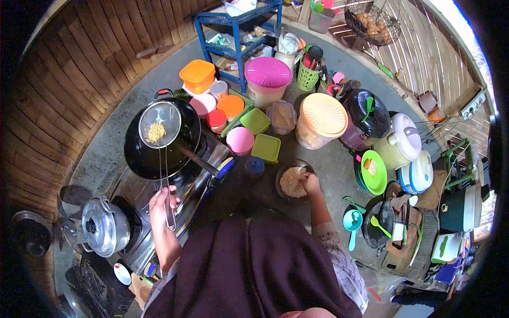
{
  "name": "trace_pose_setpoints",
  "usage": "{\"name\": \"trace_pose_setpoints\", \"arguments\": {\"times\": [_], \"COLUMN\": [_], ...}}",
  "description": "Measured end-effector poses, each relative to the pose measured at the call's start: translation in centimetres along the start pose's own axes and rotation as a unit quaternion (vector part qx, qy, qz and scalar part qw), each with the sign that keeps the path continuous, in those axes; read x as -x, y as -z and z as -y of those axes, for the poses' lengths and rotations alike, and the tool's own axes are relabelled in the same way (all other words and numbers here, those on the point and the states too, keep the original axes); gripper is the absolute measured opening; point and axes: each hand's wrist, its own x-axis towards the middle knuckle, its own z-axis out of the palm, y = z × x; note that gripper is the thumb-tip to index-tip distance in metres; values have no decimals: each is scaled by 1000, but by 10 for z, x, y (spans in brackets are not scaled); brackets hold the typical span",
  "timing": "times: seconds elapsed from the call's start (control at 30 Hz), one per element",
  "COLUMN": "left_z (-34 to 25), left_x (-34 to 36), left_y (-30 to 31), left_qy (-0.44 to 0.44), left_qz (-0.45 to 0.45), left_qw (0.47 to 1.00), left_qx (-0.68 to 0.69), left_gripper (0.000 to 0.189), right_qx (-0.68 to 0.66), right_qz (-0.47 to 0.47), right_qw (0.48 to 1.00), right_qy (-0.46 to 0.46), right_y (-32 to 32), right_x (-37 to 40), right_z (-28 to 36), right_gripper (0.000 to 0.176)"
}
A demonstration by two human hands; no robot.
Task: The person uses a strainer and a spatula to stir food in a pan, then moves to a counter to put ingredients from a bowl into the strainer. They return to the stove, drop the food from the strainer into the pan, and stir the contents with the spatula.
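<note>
My left hand (164, 204) is closed round the handle of a wire strainer (160, 123). The strainer's mesh bowl is above a black wok (139, 161) on the stove and holds a small heap of yellowish bits (155, 133). A dark spatula handle slants out of the wok towards the right. My right hand (310, 183) reaches into a dark bowl (282, 195) of pale, grainy food (292, 182), its fingers pressed together at the right side of the heap. Whatever those fingers pinch, if anything, is hidden.
A lidded silver pot (106, 227) stands on the stove's left burner. Tubs stand beyond the bowl, among them a pink-lidded container (268, 74) and a peach-lidded one (323, 115). Right of the bowl are a green plate (374, 172), a turquoise ladle (352, 221) and a stone mortar (371, 233).
</note>
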Motion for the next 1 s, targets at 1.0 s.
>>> {"name": "trace_pose_setpoints", "arguments": {"times": [1.0], "left_z": [-10], "left_x": [7], "left_y": [-1], "left_qy": [6], "left_qz": [-35], "left_qw": [999], "left_qx": [41], "left_gripper": [27], "right_qx": [58], "right_qz": [-24], "right_qw": [996], "right_qy": [-61], "right_y": [8], "right_x": [8], "right_z": [8], "right_gripper": [22]}}
